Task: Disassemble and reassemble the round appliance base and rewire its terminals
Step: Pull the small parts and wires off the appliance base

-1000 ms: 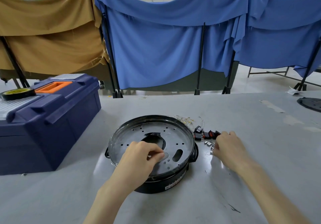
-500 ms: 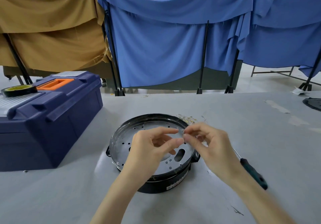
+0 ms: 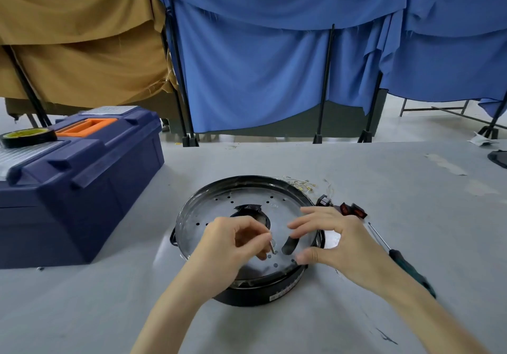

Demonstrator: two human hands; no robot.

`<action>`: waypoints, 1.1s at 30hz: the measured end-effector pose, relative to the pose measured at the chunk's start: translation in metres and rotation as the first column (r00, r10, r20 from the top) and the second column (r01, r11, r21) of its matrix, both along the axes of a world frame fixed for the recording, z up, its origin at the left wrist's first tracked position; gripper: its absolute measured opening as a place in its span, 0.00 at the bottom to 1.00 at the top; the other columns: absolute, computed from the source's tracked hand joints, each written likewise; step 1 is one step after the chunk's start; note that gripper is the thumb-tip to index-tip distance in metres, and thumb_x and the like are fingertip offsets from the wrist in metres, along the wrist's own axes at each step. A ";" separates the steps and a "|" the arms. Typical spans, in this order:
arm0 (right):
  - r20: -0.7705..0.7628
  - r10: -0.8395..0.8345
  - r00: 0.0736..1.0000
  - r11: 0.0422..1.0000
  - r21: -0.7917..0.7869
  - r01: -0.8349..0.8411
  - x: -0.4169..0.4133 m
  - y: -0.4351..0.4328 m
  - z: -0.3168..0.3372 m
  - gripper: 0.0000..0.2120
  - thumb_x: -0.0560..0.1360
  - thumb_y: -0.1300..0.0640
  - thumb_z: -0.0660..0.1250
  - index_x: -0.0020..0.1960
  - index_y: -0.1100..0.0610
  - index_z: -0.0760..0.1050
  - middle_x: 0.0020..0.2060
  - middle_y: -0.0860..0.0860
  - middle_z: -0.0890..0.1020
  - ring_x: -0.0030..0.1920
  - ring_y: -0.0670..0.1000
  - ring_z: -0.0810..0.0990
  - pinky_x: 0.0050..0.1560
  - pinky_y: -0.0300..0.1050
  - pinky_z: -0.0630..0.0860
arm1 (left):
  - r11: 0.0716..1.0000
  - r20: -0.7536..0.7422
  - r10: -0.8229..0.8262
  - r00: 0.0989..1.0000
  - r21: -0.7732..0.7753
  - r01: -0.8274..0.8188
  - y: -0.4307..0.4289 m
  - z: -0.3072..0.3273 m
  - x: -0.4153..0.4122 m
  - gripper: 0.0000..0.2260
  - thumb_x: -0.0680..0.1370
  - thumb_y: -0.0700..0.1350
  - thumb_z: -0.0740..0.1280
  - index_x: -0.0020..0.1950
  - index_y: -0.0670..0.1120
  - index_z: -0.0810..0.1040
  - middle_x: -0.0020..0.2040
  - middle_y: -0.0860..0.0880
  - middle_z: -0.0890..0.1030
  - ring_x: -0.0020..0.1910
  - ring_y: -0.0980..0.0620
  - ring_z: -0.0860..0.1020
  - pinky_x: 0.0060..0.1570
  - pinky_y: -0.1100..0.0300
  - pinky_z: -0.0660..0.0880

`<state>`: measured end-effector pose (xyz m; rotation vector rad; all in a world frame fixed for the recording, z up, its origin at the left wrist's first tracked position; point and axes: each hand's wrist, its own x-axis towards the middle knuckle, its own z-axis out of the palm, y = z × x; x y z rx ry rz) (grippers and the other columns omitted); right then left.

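The round black appliance base stands on the grey table, its perforated metal plate facing up. My left hand hovers over the plate's near side and pinches a small screw between thumb and forefinger, its tip pointing down at the plate. My right hand is over the plate's right rim with fingers spread and relaxed, holding nothing. Black and red switch parts and thin wires lie just right of and behind the base.
A green-handled screwdriver lies on the table to the right of my right hand. A large blue toolbox with a tape roll on its lid stands at the left. Blue and tan cloths hang behind the table.
The hands met above the plate, and the screw passed to my left hand. Now the right hand has drawn away to the right and opened, while the left has lowered the screw toward the plate.
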<state>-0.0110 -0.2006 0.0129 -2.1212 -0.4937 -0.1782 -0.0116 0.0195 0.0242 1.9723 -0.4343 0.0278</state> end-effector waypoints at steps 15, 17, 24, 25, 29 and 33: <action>-0.071 0.034 0.997 0.999 -0.025 -0.036 -0.002 0.002 -0.006 0.11 0.61 0.59 0.82 0.33 0.48 0.82 0.46 0.40 0.85 0.66 0.38 0.68 0.65 0.41 0.67 | 0.954 0.123 -0.019 0.992 0.298 -0.019 -0.002 -0.005 0.001 0.04 0.78 0.46 0.69 0.47 0.51 0.83 0.35 0.59 0.82 0.35 0.66 0.76 0.38 0.72 0.69; -0.073 0.036 0.997 0.999 -0.019 -0.038 -0.002 0.002 -0.006 0.11 0.61 0.59 0.82 0.33 0.48 0.82 0.46 0.40 0.85 0.66 0.38 0.68 0.64 0.38 0.66 | 0.945 0.169 -0.021 0.985 0.326 -0.035 -0.003 -0.006 0.001 0.04 0.78 0.46 0.69 0.48 0.51 0.84 0.36 0.59 0.81 0.36 0.67 0.75 0.39 0.73 0.67; -0.071 0.049 0.996 0.999 -0.009 -0.049 -0.002 0.001 -0.006 0.12 0.61 0.60 0.82 0.33 0.45 0.82 0.46 0.40 0.85 0.66 0.37 0.68 0.62 0.32 0.65 | 0.890 0.216 -0.083 0.973 0.454 -0.025 -0.007 -0.014 0.000 0.06 0.78 0.50 0.69 0.51 0.56 0.85 0.45 0.57 0.77 0.40 0.62 0.72 0.39 0.66 0.65; -0.075 0.050 0.996 0.999 -0.012 -0.051 -0.002 0.001 -0.006 0.12 0.61 0.59 0.82 0.34 0.46 0.82 0.46 0.40 0.85 0.66 0.37 0.68 0.62 0.33 0.65 | 0.890 0.217 -0.079 0.973 0.456 -0.030 -0.007 -0.013 0.000 0.06 0.78 0.50 0.69 0.52 0.57 0.85 0.45 0.57 0.77 0.39 0.62 0.72 0.39 0.67 0.64; -0.076 0.048 0.996 0.998 -0.028 -0.050 -0.001 0.001 -0.006 0.09 0.61 0.59 0.82 0.36 0.51 0.84 0.47 0.41 0.85 0.66 0.37 0.68 0.63 0.32 0.64 | 0.898 0.223 -0.048 0.974 0.436 -0.056 -0.005 -0.012 0.000 0.08 0.77 0.48 0.71 0.55 0.56 0.85 0.45 0.57 0.78 0.44 0.61 0.76 0.40 0.69 0.64; -0.071 0.045 0.996 0.998 -0.046 -0.049 -0.001 0.000 -0.006 0.08 0.61 0.59 0.82 0.37 0.53 0.84 0.46 0.40 0.85 0.66 0.37 0.68 0.64 0.34 0.64 | 0.956 0.177 -0.052 0.983 0.294 -0.002 0.002 -0.005 -0.003 0.11 0.74 0.59 0.69 0.50 0.57 0.85 0.43 0.59 0.80 0.41 0.63 0.74 0.39 0.72 0.64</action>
